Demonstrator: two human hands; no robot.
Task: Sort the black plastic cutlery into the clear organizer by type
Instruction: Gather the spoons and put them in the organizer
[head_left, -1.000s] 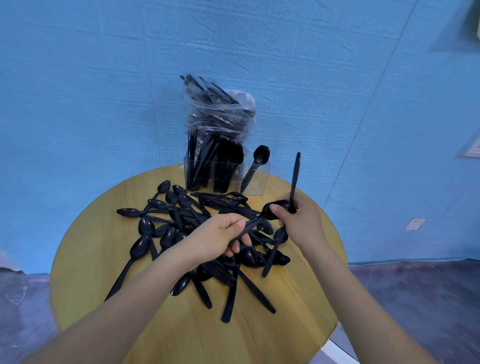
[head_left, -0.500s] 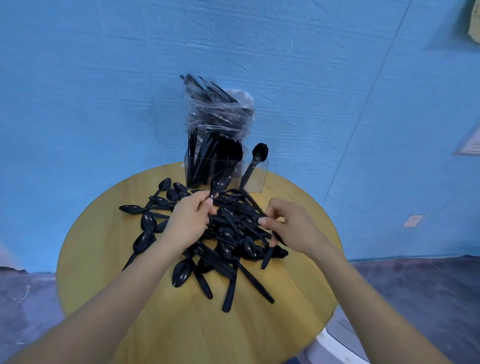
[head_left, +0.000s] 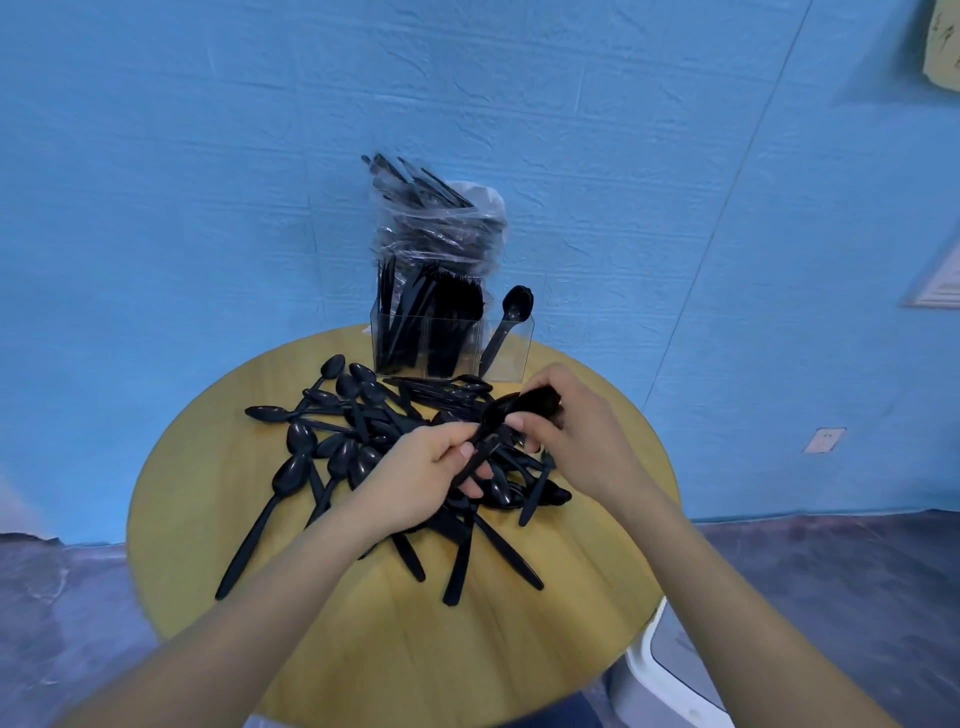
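The left hand (head_left: 426, 467) grips a black spoon (head_left: 485, 434) by its handle, while the right hand (head_left: 566, 426) clasps gathered spoons (head_left: 540, 402), likely bundling them for the organizer (head_left: 511, 348) at the bench's (head_left: 208, 493) far edge. The loose pile (head_left: 363, 436) lies between.

It looked like a plain indoor room, its kind unclear: a blue textured wall (head_left: 208, 182) with a socket (head_left: 824, 439), a grey floor (head_left: 857, 571), and a small round wooden table (head_left: 208, 493).
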